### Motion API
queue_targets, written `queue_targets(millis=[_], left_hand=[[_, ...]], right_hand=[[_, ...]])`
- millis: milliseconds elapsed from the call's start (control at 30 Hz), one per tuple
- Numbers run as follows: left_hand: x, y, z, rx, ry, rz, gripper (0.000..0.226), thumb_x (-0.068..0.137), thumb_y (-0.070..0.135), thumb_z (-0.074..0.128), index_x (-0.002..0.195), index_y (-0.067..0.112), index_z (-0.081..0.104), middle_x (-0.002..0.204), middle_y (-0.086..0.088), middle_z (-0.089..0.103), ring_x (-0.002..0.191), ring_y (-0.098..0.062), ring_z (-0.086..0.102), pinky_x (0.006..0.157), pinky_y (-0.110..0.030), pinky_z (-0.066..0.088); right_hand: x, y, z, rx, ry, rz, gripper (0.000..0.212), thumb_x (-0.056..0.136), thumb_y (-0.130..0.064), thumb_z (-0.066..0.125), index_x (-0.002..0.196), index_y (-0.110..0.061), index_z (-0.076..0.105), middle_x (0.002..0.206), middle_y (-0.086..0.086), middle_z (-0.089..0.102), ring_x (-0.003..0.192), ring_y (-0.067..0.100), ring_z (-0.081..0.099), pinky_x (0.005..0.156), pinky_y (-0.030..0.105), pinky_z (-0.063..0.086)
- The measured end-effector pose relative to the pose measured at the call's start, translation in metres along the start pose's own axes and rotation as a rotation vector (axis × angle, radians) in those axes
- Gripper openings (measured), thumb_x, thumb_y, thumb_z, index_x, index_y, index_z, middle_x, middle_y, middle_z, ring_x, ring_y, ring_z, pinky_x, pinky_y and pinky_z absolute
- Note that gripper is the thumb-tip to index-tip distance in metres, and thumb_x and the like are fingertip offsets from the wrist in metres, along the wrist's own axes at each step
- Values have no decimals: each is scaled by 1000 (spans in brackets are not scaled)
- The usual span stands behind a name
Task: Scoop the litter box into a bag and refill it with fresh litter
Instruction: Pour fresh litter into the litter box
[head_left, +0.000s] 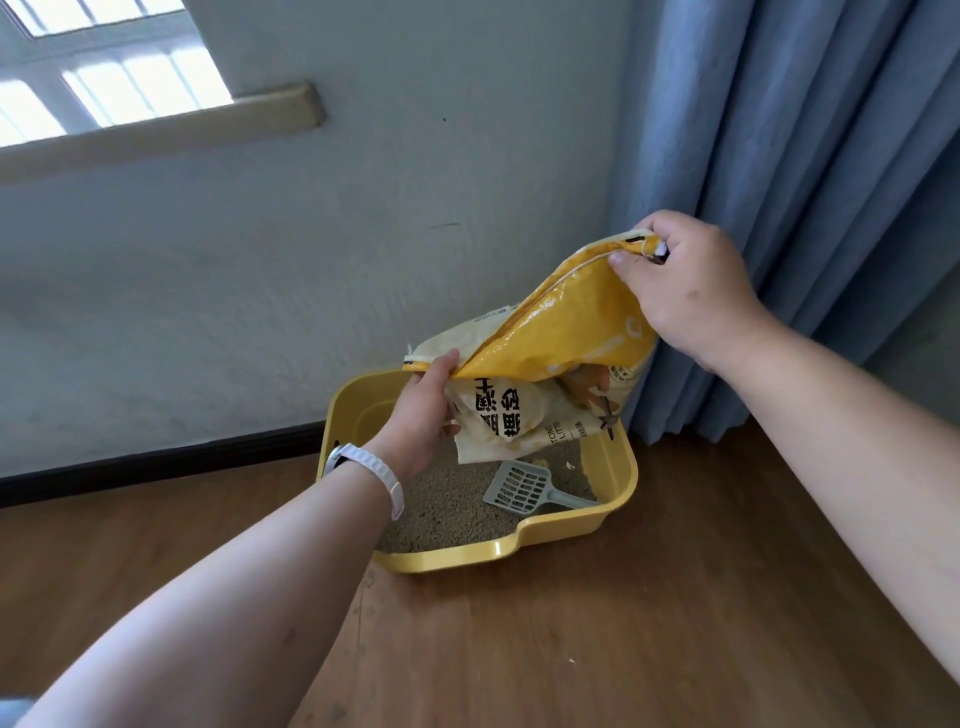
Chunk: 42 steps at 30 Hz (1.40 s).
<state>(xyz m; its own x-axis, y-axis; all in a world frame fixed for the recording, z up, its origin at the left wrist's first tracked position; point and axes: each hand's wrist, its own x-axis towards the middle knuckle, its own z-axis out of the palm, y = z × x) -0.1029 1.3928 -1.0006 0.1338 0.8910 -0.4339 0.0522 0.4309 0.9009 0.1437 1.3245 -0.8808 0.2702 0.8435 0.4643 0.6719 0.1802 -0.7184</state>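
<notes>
Looks down into the corner of a room. Shows a barred window (104, 78) at ten o'clock, a pale sill (156, 132) under it, and a grey-white wall (260, 286) dropping to a dark baseboard (156, 462) at eight o'clock.

Reaches in from seven o'clock with the left arm, a white wristband (371, 475) on the wrist. Grips the low end of the litter bag (561, 332) with the left hand (423, 415), just below the view's centre: thumb laid on top of the fold, the other fingers curled underneath and mostly hidden.

Holds the bag in the air over the yellow litter box (452, 558), tilted, low end at the left hand, high end up at two o'clock. Yellow on the upper face, cream with black print on the crumpled part hanging over the box's far half. Cannot tell which end of the bag is open.

At six o'clock, on the wooden floor (571, 649) near the wall: the box, with grey-brown litter (447, 509) across its bottom. On the litter, toward the box's four o'clock side: a grey slotted scoop (522, 488), head toward ten o'clock, handle toward the near right rim.

Pinches the bag's top corner with the right hand (685, 291) at two o'clock, thumb pressed on the near face, fingers curled tight round the edge. Hangs a blue curtain (805, 156) from one to three o'clock, behind that hand, down to the floor.
</notes>
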Motion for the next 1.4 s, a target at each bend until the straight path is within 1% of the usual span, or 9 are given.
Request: queue_targets(millis=[100, 200, 333, 467, 633, 767, 933, 1200, 1400], left_hand=[[-1, -1, 4, -16, -2, -12, 68, 84, 63, 56, 133, 16, 51, 103, -5, 73, 92, -25, 68, 70, -38, 48], [-2, -1, 12, -22, -11, -24, 67, 87, 61, 53, 135, 15, 49, 95, -2, 71, 85, -21, 65, 66, -35, 44], [-3, -2, 26, -30, -44, -37, 59, 88, 62, 51, 129, 19, 54, 101, -5, 74, 95, -25, 67, 74, -38, 48], [-4, -3, 41, -41, -78, -32, 57, 90, 63, 48, 128, 21, 54, 103, -6, 74, 97, -25, 66, 71, -37, 47], [-2, -4, 57, -67, -92, -35, 60, 89, 66, 46, 125, 20, 58, 98, -6, 76, 102, -28, 66, 87, -45, 51], [-3, -3, 70, -66, -118, -20, 61, 89, 68, 43, 125, 20, 58, 98, -6, 76, 101, -26, 65, 80, -39, 49], [2, -5, 85, -71, -142, -10, 60, 88, 69, 43, 122, 22, 59, 97, -5, 76, 105, -28, 65, 93, -46, 50], [10, -10, 97, -100, -207, -6, 61, 85, 78, 36, 115, 32, 62, 110, -10, 72, 111, -30, 62, 99, -53, 47], [12, -12, 99, -144, -216, -16, 73, 78, 84, 38, 125, 33, 59, 120, -10, 67, 113, -28, 62, 101, -52, 46]], right_hand=[[0, 0, -2, -6, 2, -3, 20, 93, -21, 62, 87, -2, 61, 81, 14, 65, 72, 21, 58, 59, 26, 47], [-1, 3, -7, -12, 10, 6, 18, 93, -21, 62, 88, -3, 62, 80, 11, 65, 71, 16, 57, 57, 22, 45], [-3, 8, -18, -22, 15, 14, 17, 93, -21, 62, 88, -5, 62, 79, 7, 64, 65, 6, 54, 55, 16, 44], [-3, 12, -30, -25, 40, 21, 18, 93, -21, 62, 90, -4, 63, 83, 11, 66, 76, 19, 61, 63, 28, 50], [-3, 19, -42, -26, 52, 26, 15, 93, -21, 62, 89, -6, 63, 76, 0, 62, 67, 2, 54, 56, 16, 44], [-4, 26, -50, -45, 68, 30, 16, 93, -20, 63, 89, -4, 63, 79, 6, 64, 69, 11, 55, 56, 18, 43], [-4, 33, -59, -48, 78, 30, 18, 93, -21, 63, 89, -4, 62, 82, 12, 66, 77, 23, 61, 62, 31, 50], [-3, 37, -65, -49, 85, 53, 17, 94, -22, 62, 89, -5, 63, 82, 11, 66, 78, 21, 62, 63, 35, 53], [1, 36, -63, -64, 97, 49, 19, 93, -23, 62, 90, -4, 62, 83, 11, 66, 78, 21, 61, 64, 36, 52]])
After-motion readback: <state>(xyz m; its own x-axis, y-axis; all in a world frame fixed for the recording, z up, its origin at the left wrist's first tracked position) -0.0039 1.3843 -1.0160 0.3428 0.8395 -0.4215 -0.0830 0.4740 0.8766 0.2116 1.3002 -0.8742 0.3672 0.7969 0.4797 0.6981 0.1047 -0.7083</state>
